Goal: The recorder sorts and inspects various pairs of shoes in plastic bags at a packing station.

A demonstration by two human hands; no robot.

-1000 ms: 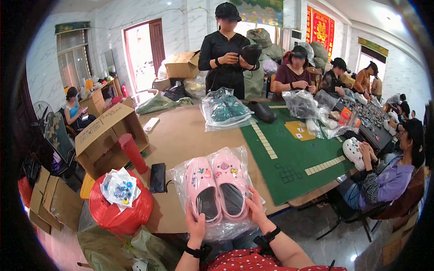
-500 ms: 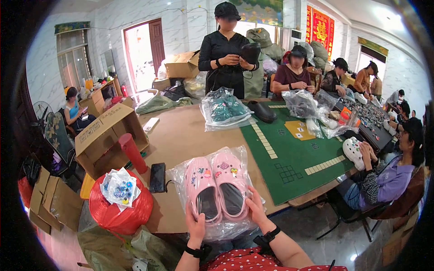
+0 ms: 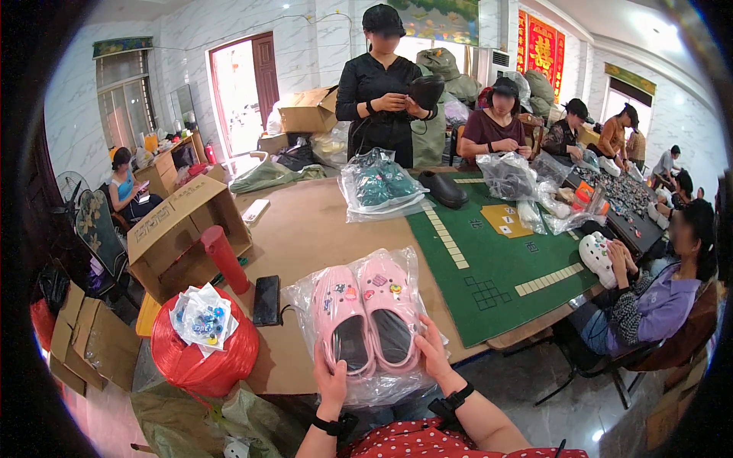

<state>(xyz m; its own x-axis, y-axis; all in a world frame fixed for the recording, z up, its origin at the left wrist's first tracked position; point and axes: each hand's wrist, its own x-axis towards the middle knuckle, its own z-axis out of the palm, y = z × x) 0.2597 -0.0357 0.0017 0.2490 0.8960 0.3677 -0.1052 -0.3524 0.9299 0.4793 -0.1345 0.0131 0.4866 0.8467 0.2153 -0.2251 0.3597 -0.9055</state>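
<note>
A pair of pink clogs with small colourful charms lies side by side on the near edge of the table, toes pointing away from me. A clear plastic bag is around or beneath them; its crinkled edges stick out on both sides. My left hand grips the heel end of the left clog, thumb over its rim. On the other side my right hand holds the outer heel side of the right clog through the film. The undersides of the fingers are hidden.
Left of the clogs are a black phone, a red roll, a red twine spool bearing blue charms, and a cardboard box. Bagged green clogs and a green mat lie beyond. Co-workers sit and stand around.
My hands and the pink clogs stay where they were. Across the table, the standing person's black shoe has shifted slightly to the right.
</note>
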